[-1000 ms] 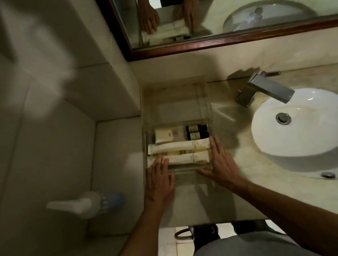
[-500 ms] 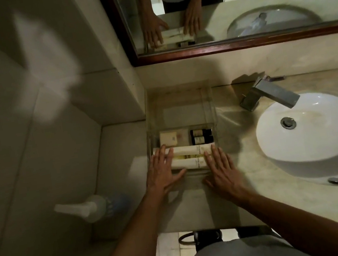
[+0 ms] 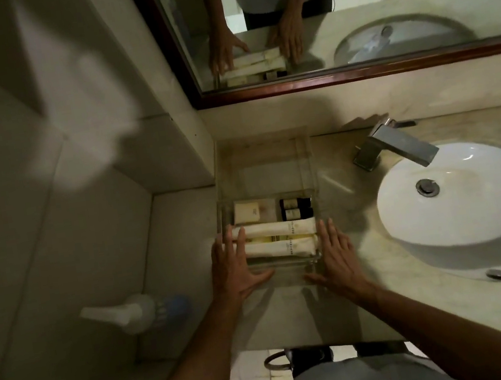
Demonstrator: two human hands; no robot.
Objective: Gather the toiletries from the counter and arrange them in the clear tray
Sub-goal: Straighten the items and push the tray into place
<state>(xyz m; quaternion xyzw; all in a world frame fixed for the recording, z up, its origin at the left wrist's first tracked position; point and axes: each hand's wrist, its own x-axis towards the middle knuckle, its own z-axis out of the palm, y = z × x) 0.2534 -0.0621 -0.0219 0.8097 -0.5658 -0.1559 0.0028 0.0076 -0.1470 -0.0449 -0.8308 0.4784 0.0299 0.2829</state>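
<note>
The clear tray sits on the counter left of the sink. Inside it lie two cream tubes side by side, a pale soap box at the back left and two small dark bottles at the back right. My left hand rests flat against the tray's left side, fingers over the tube ends. My right hand presses flat against the tray's right front corner. Both hands have their fingers spread and clasp the tray between them.
A white oval sink with a chrome faucet lies to the right. A wood-framed mirror hangs behind. A spray bottle stands on the lower ledge at left. The counter edge is close to my body.
Both hands have slid outward from the tubes to the tray's left and right sides. The tray and its contents lie as before.
</note>
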